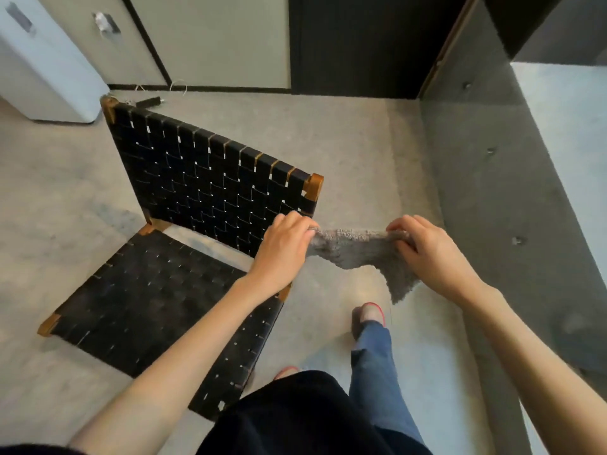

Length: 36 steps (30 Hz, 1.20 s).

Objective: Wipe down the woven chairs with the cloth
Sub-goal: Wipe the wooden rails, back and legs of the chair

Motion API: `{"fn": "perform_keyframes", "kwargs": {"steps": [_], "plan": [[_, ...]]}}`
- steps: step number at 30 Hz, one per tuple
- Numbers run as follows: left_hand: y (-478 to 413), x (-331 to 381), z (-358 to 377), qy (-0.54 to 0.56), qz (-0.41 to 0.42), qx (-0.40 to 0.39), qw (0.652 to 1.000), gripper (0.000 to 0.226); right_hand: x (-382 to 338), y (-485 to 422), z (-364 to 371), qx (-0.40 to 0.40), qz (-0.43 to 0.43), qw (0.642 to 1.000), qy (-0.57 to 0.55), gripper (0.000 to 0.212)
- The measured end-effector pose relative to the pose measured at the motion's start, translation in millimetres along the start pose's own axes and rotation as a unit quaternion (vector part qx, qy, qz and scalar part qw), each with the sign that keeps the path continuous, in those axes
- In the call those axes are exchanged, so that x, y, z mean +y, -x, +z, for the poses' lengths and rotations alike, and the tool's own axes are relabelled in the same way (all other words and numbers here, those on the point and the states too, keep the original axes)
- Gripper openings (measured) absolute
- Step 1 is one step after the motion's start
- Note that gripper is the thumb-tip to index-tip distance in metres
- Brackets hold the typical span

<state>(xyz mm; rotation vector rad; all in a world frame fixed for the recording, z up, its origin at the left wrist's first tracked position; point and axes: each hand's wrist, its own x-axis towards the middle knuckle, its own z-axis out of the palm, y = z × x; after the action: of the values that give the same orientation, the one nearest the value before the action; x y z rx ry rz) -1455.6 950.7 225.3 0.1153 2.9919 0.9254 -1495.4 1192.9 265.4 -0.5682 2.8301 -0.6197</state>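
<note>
A low chair (184,198) with black woven straps and wooden corners stands on the floor to my left, its backrest upright and its seat reaching toward me. A grey fluffy cloth (358,251) is stretched in the air between my hands, just right of the backrest's near corner. My left hand (284,247) pinches the cloth's left end and my right hand (427,251) pinches its right end. One corner of the cloth hangs down below my right hand.
A grey concrete wall (499,198) rises close on the right. A white appliance (42,70) stands at the back left, with a cable and a small dark object (149,100) on the floor behind the chair. My feet (369,315) stand on the concrete floor beside the seat.
</note>
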Motion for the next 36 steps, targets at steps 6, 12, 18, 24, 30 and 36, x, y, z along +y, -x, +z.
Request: {"fn": "perform_keyframes", "kwargs": {"steps": [6, 12, 18, 24, 30, 36], "plan": [[-52.8, 18.4, 18.7, -0.005, -0.143, 0.046, 0.989, 0.026, 60.2, -105.8, -17.5, -0.077, -0.088, 0.992, -0.045, 0.021], [-90.2, 26.8, 10.7, -0.014, -0.260, 0.160, 0.952, 0.026, 65.5, -194.3, -30.5, -0.130, -0.173, 0.971, -0.098, 0.017], [-111.7, 9.0, 10.8, -0.027, -0.323, 0.321, 0.890, 0.025, 27.7, -268.1, -13.5, -0.060, -0.254, 0.956, -0.132, 0.014], [-111.8, -24.4, 52.6, 0.101, -0.365, 0.269, 0.885, 0.026, 45.5, -284.2, 50.5, -0.241, -0.264, 0.931, -0.069, 0.021], [-103.5, -48.3, 90.9, 0.149, -0.381, 0.159, 0.899, 0.023, 43.4, -282.3, 92.4, -0.398, -0.137, 0.885, -0.199, 0.028], [-113.7, -56.6, 104.3, 0.206, -0.444, 0.116, 0.864, 0.023, 19.4, -286.9, 135.8, -0.326, -0.138, 0.934, 0.044, 0.062]]}}
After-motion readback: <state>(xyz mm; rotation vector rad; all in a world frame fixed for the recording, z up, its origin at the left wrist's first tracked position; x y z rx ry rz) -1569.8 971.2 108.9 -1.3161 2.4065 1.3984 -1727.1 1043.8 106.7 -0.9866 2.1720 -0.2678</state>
